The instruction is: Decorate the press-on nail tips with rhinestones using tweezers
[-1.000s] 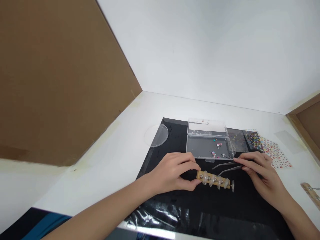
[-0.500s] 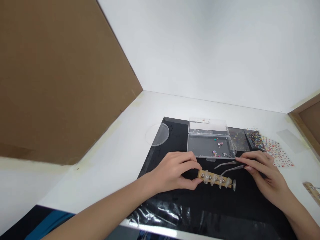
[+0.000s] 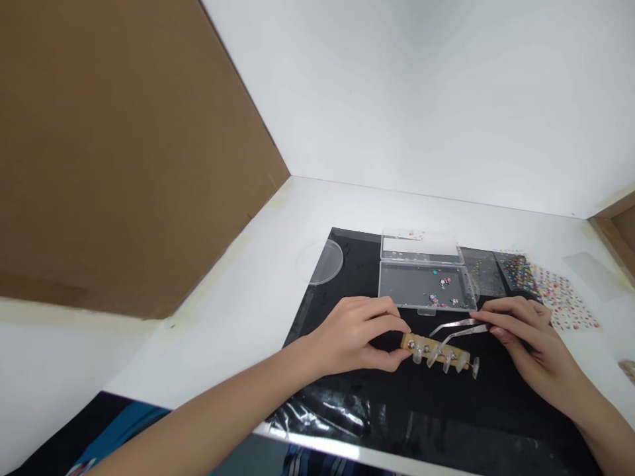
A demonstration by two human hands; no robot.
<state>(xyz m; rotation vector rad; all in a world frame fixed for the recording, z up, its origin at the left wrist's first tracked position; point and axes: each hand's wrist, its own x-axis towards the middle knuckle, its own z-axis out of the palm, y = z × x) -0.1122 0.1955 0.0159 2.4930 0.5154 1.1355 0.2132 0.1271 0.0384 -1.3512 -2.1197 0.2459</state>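
My left hand [image 3: 362, 336] pinches the left end of a short wooden strip [image 3: 407, 340] between thumb and fingers. Along the strip sit several clear false nail tips [image 3: 447, 361] on metal studs; one stands at its far right end. My right hand [image 3: 526, 344] grips a pair of bent metal tweezers [image 3: 467, 330]. Their two prongs are spread apart, pointing left over the strip, and the nearer prong's tip overlaps a nail tip. Whether it touches, or carries a tiny piece, I cannot tell. Behind lies an open clear plastic case [image 3: 407, 286] with small coloured gems [image 3: 435, 300] scattered inside.
A black mat [image 3: 357, 390] covers much of the white table [image 3: 238, 291]. A round clear disc [image 3: 327, 263] overlaps the mat's left edge. Sheets of coloured stickers [image 3: 565, 297] lie at the right. A brown board [image 3: 124, 158] rises on the left.
The whole view has shifted, so everything sits slightly further right. Both hands keep their holds. The strip's nail tips look tilted a little differently under the tweezers, which remain spread.
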